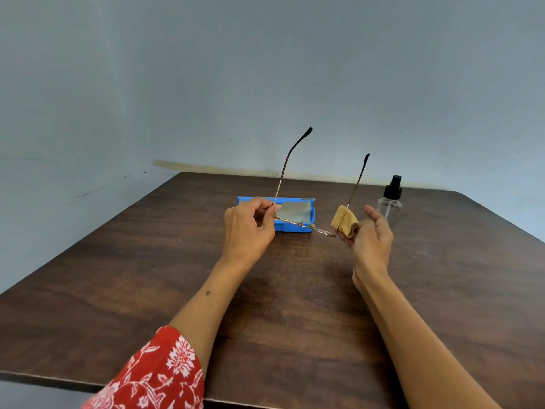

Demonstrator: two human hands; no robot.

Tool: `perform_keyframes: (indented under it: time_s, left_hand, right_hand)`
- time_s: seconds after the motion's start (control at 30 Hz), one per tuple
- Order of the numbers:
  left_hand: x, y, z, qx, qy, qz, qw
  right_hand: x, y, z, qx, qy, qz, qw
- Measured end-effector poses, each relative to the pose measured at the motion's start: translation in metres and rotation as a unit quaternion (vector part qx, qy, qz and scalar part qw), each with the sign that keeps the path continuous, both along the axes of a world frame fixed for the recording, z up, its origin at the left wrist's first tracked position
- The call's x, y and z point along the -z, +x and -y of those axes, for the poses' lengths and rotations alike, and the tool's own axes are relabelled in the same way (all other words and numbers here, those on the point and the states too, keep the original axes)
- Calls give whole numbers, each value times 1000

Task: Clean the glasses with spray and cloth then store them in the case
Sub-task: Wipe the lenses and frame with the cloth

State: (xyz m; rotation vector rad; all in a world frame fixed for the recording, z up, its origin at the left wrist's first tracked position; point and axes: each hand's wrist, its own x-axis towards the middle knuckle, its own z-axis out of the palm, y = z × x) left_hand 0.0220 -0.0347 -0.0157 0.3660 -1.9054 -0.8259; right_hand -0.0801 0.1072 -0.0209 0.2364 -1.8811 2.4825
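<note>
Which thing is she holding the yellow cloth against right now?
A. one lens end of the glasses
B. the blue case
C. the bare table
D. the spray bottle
A: the right hand pinches the yellow cloth around one end of the glasses, while the left hand holds the other end; the spray bottle and blue case sit untouched behind.
</note>
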Motion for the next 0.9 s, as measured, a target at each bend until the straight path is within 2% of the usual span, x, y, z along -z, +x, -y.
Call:
perform_keyframes:
  time_s: [0.17,0.33,0.43,0.57,0.73,0.9]
  left_hand:
    - [2,-1,3,4,15,1,1000]
    - [6,-3,7,10,25,6,1000]
    - [8,-4,7,41,61,15,997]
    - [9,-2,2,93,107,77,987]
    - [13,-1,-1,114,187,103,970]
    - [23,-4,-2,123,226,129,958]
  right_hand:
    - [-2,0,-1,-68,-16,6,998]
    - [5,-3,0,-82,10,-9,997]
    - [8,-6,-1,-39,20,-16,999]
    - [9,-9,-4,29,50,-9,998]
    - [10,-8,-4,62,98,-31,993]
    - [11,-6,-6,87,148,-70,983]
